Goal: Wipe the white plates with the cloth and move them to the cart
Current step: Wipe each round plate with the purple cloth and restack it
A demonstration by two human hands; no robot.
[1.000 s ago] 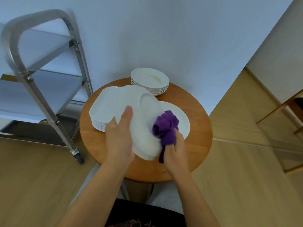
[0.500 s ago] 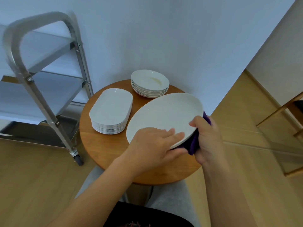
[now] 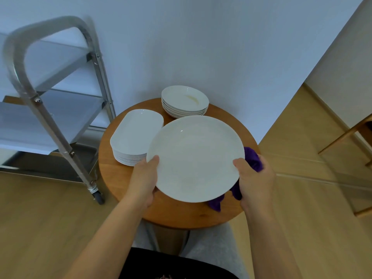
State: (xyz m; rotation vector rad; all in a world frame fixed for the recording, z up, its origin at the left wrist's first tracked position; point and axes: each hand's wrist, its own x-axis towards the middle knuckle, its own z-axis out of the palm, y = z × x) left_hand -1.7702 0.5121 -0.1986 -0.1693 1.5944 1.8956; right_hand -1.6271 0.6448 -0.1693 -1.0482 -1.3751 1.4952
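A large round white plate (image 3: pixel 196 157) is held level above the round wooden table (image 3: pixel 124 178). My left hand (image 3: pixel 146 176) grips its left rim with the thumb on top. My right hand (image 3: pixel 255 178) grips the right rim and also holds the purple cloth (image 3: pixel 252 158), which is bunched under the plate and hangs out below at the near edge. A stack of white rectangular plates (image 3: pixel 136 135) sits at the table's left. A stack of white round bowls-like plates (image 3: pixel 184 101) sits at the back. The metal cart (image 3: pixel 52 117) stands to the left.
The cart has shelves at several heights and a caster wheel (image 3: pixel 98 196) close to the table. A white wall runs behind the table. Wooden furniture legs (image 3: pixel 346 135) stand at the right over the wood floor.
The plate went from tilted on edge with the cloth on its face to flat and level. My left hand slid to the left rim, and the cloth is now under the plate.
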